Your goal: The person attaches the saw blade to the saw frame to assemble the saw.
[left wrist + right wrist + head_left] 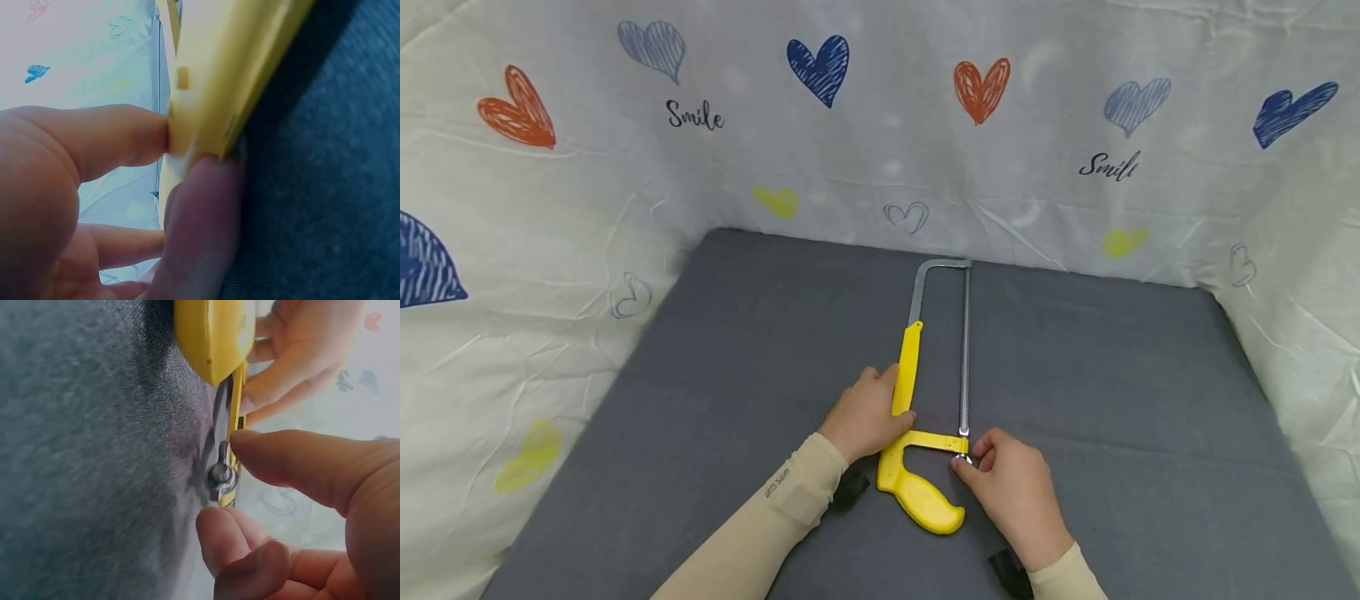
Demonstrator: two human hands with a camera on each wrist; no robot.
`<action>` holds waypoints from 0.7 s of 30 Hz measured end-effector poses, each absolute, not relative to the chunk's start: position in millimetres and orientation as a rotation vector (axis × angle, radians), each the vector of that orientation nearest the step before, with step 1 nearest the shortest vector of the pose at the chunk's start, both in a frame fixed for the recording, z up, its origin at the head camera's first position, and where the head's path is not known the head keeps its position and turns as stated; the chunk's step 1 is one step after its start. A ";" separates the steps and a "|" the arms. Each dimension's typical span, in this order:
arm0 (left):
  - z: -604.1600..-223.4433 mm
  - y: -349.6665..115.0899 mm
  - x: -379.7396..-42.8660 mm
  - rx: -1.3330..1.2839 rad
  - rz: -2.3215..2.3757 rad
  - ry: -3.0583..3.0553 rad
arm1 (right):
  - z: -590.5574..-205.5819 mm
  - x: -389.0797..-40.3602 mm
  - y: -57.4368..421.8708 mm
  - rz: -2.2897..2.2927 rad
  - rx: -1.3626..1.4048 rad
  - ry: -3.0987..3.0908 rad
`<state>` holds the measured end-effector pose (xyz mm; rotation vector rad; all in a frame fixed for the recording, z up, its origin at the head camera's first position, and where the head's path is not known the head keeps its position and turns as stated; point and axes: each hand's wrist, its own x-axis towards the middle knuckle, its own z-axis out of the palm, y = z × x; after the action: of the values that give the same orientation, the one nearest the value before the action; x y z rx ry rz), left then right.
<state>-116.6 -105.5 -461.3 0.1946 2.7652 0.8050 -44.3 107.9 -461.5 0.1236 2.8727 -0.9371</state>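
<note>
A hacksaw [928, 503] with a yellow handle and a grey metal bow lies flat on the dark cloth, its far end pointing away from me. Along its right side runs the straight blade section [966, 350]. My left hand [863, 417] grips the yellow frame tube just above the handle, thumb on one side and fingers on the other. At the near end of the blade, a metal wing nut [222, 476] sits between the thumb and forefinger of my right hand [1018, 496]. The thumb is at one wing and the finger at the opposite wing.
Dark grey cloth [1112, 400] covers the table. A white curtain [880, 158] printed with hearts and "Smile" hangs at the back and both sides. The bow's far end [943, 263] is close to the table's back edge.
</note>
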 end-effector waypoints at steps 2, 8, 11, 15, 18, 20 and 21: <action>-460.8 -105.5 -117.4 0.198 0.814 2.763 | -460.6 -44.0 103.0 -0.904 0.115 2.920; -461.8 -106.6 -117.2 0.206 0.819 2.768 | -461.6 -41.6 88.4 -0.826 0.075 3.045; -463.6 -107.6 -115.7 0.206 0.828 2.767 | -463.2 -40.7 83.6 -0.755 0.053 3.108; -465.2 -108.0 -114.2 0.207 0.847 2.765 | -462.7 -41.0 81.7 -0.703 0.051 3.133; -464.7 -107.7 -114.6 0.209 0.850 2.764 | -461.3 -42.8 83.8 -0.746 0.071 3.098; -464.1 -107.7 -115.5 0.209 0.843 2.765 | -460.8 -44.6 86.4 -0.788 0.090 3.056; -463.9 -107.8 -116.0 0.210 0.840 2.766 | -460.8 -45.3 87.8 -0.814 0.103 3.033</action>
<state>-116.0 -107.8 -463.9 0.2102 2.7658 0.8402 -45.3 87.8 -460.8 0.1027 3.0330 -0.8136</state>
